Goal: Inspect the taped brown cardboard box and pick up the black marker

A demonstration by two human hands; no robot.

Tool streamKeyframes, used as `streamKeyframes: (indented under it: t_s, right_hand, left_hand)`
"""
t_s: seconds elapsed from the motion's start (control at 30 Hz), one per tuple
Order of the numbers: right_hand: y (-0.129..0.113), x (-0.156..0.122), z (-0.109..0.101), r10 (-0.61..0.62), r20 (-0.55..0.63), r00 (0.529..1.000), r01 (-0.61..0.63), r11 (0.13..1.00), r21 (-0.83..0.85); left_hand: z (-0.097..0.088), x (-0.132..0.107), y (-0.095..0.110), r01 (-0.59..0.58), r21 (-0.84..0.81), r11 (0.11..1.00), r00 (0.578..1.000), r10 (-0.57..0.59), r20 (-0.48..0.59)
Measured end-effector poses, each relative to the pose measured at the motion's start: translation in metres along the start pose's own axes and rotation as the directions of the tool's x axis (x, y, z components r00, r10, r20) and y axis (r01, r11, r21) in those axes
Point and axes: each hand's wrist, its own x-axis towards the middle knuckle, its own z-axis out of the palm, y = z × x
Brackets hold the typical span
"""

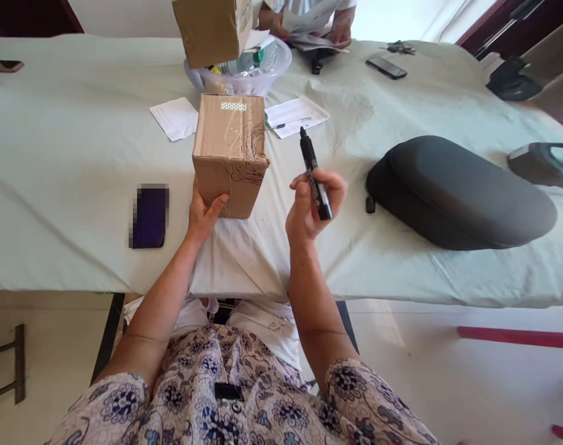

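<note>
A brown cardboard box (pixel 230 148), taped on top and scribbled with black marks, stands on the pale tablecloth (pixel 77 161). My left hand (pixel 204 213) grips its near lower corner, thumb on the front face. To the right of the box, my right hand (pixel 311 207) is closed round a black marker (pixel 314 173), held up off the cloth with its tip pointing away from me.
A dark phone (pixel 150 215) lies left of the box. A black padded case (pixel 461 191) sits at the right. Behind are papers (pixel 296 115), a clear bowl (pixel 244 71), a second box (pixel 211 28), another phone (pixel 385 67), and another person's hands (pixel 339 28) on papers.
</note>
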Motion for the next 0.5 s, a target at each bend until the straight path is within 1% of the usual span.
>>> streamKeyframes:
  t_s: [0.03,0.07,0.13,0.2,0.27,0.37,0.5]
  right_hand:
    - [-0.006,-0.002,0.003,-0.076,-0.017,0.997,0.076,0.997,0.017]
    - [-0.012,-0.003,0.006,-0.132,-0.005,0.991,0.132,0.991,0.030]
    - [-0.020,-0.007,0.010,-0.229,0.067,0.971,0.226,0.973,0.043]
    - [-0.025,-0.010,0.012,-0.298,0.147,0.943,0.298,0.954,0.023]
    - [-0.028,-0.011,0.013,-0.337,0.205,0.919,0.347,0.938,-0.013]
    - [-0.030,-0.011,0.014,-0.365,0.274,0.890,0.389,0.920,-0.039]
    - [-0.030,-0.010,0.016,-0.383,0.315,0.868,0.420,0.906,-0.054]
  left_hand:
    - [0.000,0.000,-0.001,-0.008,0.008,1.000,1.000,0.008,0.002]
    - [0.000,0.000,-0.001,-0.015,0.015,1.000,1.000,0.015,-0.002]
    - [0.001,-0.001,-0.003,-0.026,0.024,0.999,1.000,0.026,-0.017]
    - [0.001,-0.001,-0.005,-0.034,0.020,0.999,0.999,0.034,-0.026]
    - [0.002,-0.001,-0.006,-0.040,0.016,0.999,0.999,0.040,-0.021]
    - [0.002,-0.001,-0.007,-0.045,0.024,0.999,0.999,0.045,-0.012]
    - [0.001,-0.001,-0.007,-0.037,0.031,0.999,0.999,0.037,-0.004]
